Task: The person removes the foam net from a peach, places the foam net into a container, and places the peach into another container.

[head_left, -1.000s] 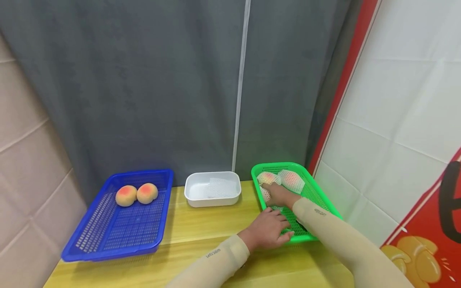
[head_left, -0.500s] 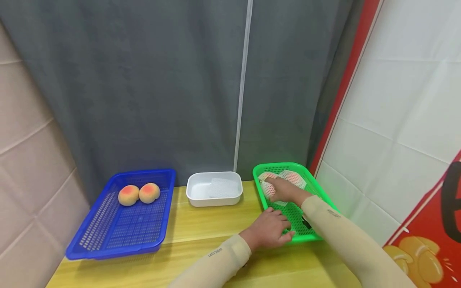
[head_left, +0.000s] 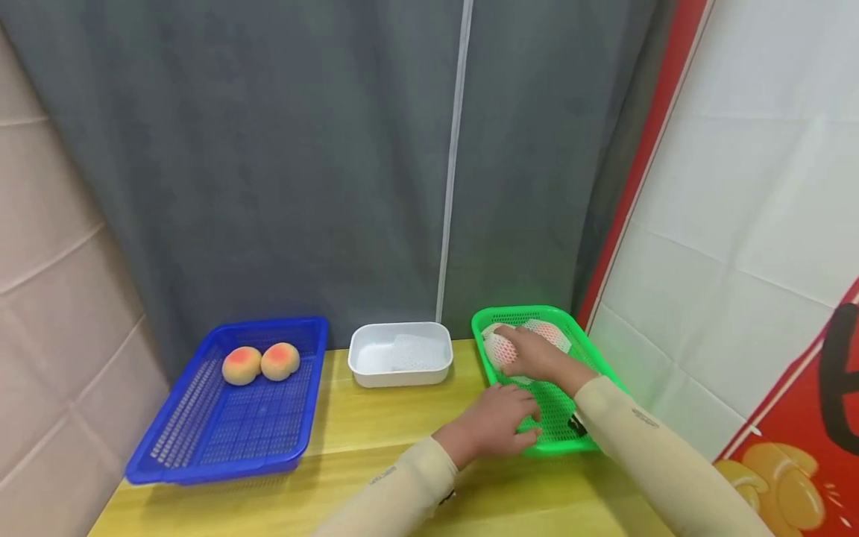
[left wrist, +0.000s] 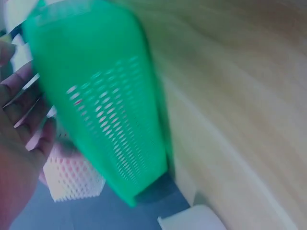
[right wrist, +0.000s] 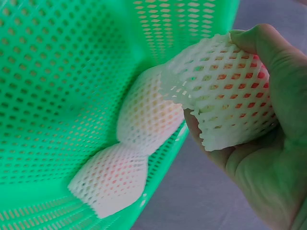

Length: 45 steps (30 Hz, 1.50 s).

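My right hand (head_left: 540, 359) grips a peach in a white foam net (right wrist: 235, 91), thumb along one side and fingers curled beneath, over the far left part of the green basket (right wrist: 57, 72). Two more netted peaches, one yellowish (right wrist: 151, 112) and one pinker (right wrist: 115, 177), lie inside against the basket's wall. My left hand (head_left: 493, 419) hovers at the basket's near left rim (head_left: 493, 373), its fingers loosely bent and holding nothing. In the left wrist view that hand's fingers (left wrist: 29, 108) spread beside the basket's perforated side.
A blue basket (head_left: 305, 418) on the left holds two bare peaches (head_left: 241, 365). Between the baskets, a white tub (head_left: 400, 379) contains a foam net (head_left: 412, 352). A grey curtain (head_left: 302, 164) hangs behind the wooden table (head_left: 369, 418).
My right hand has closed round the netted peach and drawn it slightly up and right. The left hand has shifted a little left at the basket's rim.
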### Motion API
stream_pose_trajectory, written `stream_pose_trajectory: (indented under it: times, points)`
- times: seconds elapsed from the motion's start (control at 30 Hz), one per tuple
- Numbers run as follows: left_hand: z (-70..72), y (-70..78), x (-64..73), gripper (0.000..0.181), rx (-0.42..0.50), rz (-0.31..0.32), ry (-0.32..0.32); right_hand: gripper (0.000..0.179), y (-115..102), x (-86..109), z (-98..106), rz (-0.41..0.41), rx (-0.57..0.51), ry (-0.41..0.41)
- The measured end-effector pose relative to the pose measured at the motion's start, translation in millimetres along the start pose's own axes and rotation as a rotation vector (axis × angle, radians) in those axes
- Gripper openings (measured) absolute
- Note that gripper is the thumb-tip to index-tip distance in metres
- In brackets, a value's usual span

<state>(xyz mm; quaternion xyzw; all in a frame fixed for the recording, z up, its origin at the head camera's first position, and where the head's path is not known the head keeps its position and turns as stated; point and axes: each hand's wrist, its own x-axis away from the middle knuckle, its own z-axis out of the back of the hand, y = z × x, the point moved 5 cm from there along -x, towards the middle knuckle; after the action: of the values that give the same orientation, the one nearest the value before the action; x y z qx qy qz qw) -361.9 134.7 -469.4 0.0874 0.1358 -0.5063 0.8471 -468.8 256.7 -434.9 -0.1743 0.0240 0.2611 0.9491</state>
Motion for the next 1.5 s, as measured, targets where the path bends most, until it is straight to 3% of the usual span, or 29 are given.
stream_pose_trajectory:
  times: [0.17, 0.3, 0.57, 0.8, 1.07, 1.27, 1.5]
  points:
    - [28.9, -20.4, 26.8, 0.017, 0.12, 0.037, 0.037, 0.074, -22.1, 2.0, 13.7, 0.061, -0.023, 0.069]
    - [43.5, -42.8, 57.5, 0.015, 0.199, 0.123, 0.04, 0.071, -41.2, 3.7, 19.3, 0.085, -0.063, 0.069]
    - [66.6, -72.3, 110.0, 0.011, 0.241, 0.273, 0.077, 0.072, -70.5, 8.9, 8.2, 0.07, -0.148, -0.007]
    - [83.4, -90.4, 147.2, 0.007, 0.267, 0.339, 0.153, 0.074, -100.8, 10.7, -4.3, 0.147, -0.158, -0.033]
    - [98.4, -108.6, 180.7, 0.006, 0.269, 0.434, 0.207, 0.069, -128.2, 6.3, -23.0, 0.186, -0.147, -0.082]
    - [103.2, -122.2, 200.5, 0.006, 0.312, 0.562, 0.218, 0.068, -148.2, 1.1, -36.1, 0.24, -0.121, -0.098]
    - [103.9, -132.5, 213.3, 0.005, 0.347, 0.644, 0.25, 0.068, -166.2, -4.6, -44.9, 0.285, -0.078, -0.101]
